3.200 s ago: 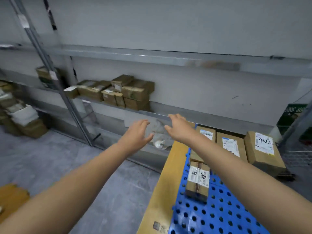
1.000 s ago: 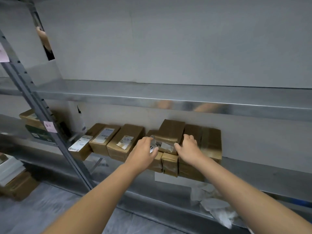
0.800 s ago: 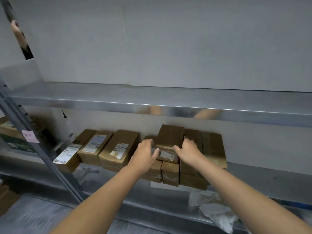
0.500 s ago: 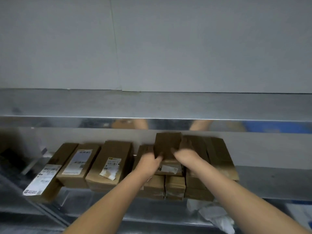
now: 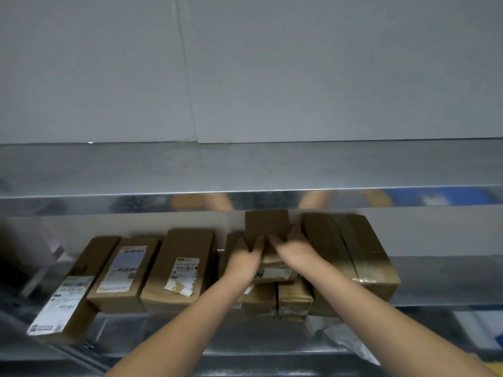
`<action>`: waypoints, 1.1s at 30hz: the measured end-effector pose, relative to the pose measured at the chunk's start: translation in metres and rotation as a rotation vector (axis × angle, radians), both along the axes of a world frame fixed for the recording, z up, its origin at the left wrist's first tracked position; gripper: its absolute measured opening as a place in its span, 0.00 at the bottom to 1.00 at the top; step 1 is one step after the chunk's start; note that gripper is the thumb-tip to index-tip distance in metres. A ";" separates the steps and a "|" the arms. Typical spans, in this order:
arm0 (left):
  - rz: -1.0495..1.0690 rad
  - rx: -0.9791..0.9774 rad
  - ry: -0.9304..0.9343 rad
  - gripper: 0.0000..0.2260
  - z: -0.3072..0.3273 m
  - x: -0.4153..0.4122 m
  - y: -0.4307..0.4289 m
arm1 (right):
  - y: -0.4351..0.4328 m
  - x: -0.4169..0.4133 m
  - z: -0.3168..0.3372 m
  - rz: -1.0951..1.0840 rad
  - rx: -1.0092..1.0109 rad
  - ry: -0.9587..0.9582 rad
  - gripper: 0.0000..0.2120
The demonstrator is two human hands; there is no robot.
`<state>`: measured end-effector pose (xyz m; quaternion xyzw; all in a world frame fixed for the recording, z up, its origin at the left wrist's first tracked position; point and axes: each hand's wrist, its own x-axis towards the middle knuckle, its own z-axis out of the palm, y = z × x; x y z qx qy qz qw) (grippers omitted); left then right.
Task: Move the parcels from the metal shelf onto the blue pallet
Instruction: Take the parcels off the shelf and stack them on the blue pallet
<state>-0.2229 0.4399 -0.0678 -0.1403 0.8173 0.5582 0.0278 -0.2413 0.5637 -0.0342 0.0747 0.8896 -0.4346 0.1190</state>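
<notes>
Gripping the top parcel (image 5: 266, 225) on the metal shelf (image 5: 435, 278), my left hand (image 5: 243, 261) and right hand (image 5: 292, 248) clamp its near end from either side.

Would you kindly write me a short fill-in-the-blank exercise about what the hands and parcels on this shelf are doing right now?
1. Both hands, the left hand and right hand, grip the same small brown ____.
2. That top parcel sits on a ____ of other parcels, not on the bare metal shelf.
3. The three long parcels left of the hands carry white ____, as on the leftmost parcel.

Missing words: parcel; stack; labels
</notes>
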 end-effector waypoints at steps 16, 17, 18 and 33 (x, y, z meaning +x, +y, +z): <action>0.137 -0.014 0.113 0.17 0.061 0.158 0.038 | 0.070 0.143 0.048 0.061 -0.215 0.272 0.15; 0.153 -0.001 0.132 0.17 0.064 0.170 0.043 | 0.076 0.154 0.050 0.065 -0.229 0.296 0.14; 0.164 0.024 0.151 0.16 0.067 0.181 0.048 | 0.081 0.164 0.052 0.067 -0.246 0.308 0.12; 0.147 0.007 0.389 0.20 0.090 0.282 0.083 | 0.118 0.248 0.073 0.007 -0.584 0.042 0.36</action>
